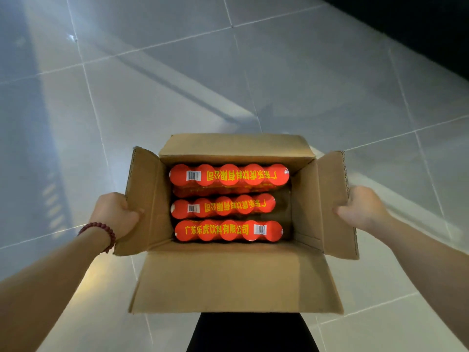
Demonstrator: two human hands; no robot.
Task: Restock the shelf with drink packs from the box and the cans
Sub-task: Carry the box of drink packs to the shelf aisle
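Observation:
An open cardboard box (236, 278) hangs above the tiled floor, all its flaps folded out. Inside lie three red shrink-wrapped drink packs with yellow lettering: one at the far side (229, 175), one in the middle (223, 208), one nearest me (228, 230). My left hand (115, 214), with a bead bracelet at the wrist, grips the box's left flap and wall. On the opposite side my right hand (361, 208) grips the right flap. No shelf or loose cans show.
Grey glossy floor tiles (177, 85) with light reflections fill the view. A dark area (418, 29) crosses the top right corner. My dark trousers (251, 334) show below the box.

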